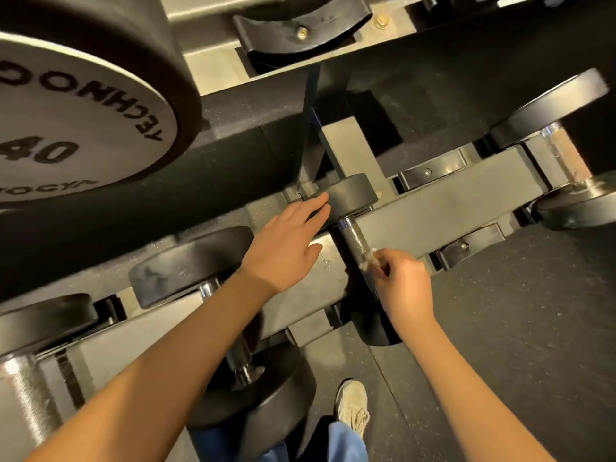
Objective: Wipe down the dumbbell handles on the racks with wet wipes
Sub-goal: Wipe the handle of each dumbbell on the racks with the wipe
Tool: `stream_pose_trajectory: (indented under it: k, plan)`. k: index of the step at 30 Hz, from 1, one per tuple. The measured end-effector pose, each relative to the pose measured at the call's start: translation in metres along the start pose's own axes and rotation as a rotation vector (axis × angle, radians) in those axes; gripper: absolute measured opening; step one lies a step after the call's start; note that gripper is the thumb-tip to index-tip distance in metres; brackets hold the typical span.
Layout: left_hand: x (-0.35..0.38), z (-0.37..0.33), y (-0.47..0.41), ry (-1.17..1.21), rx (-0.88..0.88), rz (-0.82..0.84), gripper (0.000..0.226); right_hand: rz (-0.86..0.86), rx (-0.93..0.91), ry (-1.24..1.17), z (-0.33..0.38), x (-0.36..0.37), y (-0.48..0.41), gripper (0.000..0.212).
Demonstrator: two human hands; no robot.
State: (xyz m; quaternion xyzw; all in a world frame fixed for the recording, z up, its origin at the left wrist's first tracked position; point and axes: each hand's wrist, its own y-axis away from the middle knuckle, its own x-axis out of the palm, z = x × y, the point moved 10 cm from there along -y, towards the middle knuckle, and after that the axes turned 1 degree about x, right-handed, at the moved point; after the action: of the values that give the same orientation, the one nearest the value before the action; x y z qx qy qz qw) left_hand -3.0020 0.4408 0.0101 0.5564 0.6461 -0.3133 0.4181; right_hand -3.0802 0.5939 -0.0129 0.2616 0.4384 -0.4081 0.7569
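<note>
A small black dumbbell lies on the lower rack rail [433, 208], its knurled chrome handle [353, 236] running toward me. My right hand [401, 285] pinches a crumpled wet wipe [368, 258] against the near part of that handle. My left hand [286, 248] is flat with straight fingers, its fingertips touching the dumbbell's far head [350, 195]. The near head [373, 325] is partly hidden under my right wrist.
A large dumbbell head marked 40 [66, 128] fills the upper left. More dumbbells sit at the left [190, 265] and lower left [253, 395], another at the far right [566, 181]. Empty black saddles [466, 248] line the rail. My shoe [351, 405] stands on the dark rubber floor.
</note>
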Motion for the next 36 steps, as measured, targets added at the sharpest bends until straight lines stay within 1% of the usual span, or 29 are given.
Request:
stream_pose_trajectory:
  k: [4, 6, 9, 11, 15, 18, 24, 26, 28, 32, 36]
  plan:
    - [0.005, 0.001, -0.004, 0.009, 0.019, -0.068, 0.062, -0.041, -0.025, -0.079, 0.011, 0.001, -0.03, 0.02]
    - [0.003, 0.001, -0.003, 0.031, 0.006, -0.118, 0.06, -0.065, -0.068, -0.119, 0.022, 0.001, -0.044, 0.018]
    - [0.0, -0.002, 0.002, 0.048, -0.003, -0.204, 0.055, -0.063, -0.077, -0.144, 0.025, 0.001, -0.052, 0.016]
    - [0.002, -0.003, 0.004, 0.07, -0.044, -0.227, 0.055, -0.044, -0.117, -0.15, 0.021, 0.0, -0.045, 0.017]
    - [0.003, -0.006, 0.004, 0.072, -0.09, -0.272, 0.054, 0.064, -0.202, -0.133, 0.001, 0.001, -0.02, 0.017]
    - [0.002, -0.009, 0.004, 0.063, -0.099, -0.284, 0.052, 0.101, -0.188, -0.129, -0.002, 0.001, -0.018, 0.018]
    - [0.001, -0.012, 0.005, 0.032, -0.101, -0.289, 0.051, 0.079, -0.116, -0.19, 0.023, 0.006, -0.053, 0.008]
    - [0.002, -0.013, 0.005, 0.001, -0.095, -0.284, 0.05, 0.066, -0.108, -0.224, 0.019, 0.007, -0.053, 0.009]
    - [0.004, -0.014, 0.006, -0.009, -0.105, -0.274, 0.051, 0.051, -0.137, -0.235, 0.013, 0.004, -0.042, 0.01]
    - [0.004, -0.015, 0.006, -0.007, -0.131, -0.274, 0.052, 0.093, -0.193, -0.168, -0.005, 0.001, -0.015, 0.018]
    - [0.004, -0.017, 0.005, -0.026, -0.148, -0.268, 0.054, 0.069, -0.167, -0.189, 0.007, 0.002, -0.032, 0.019]
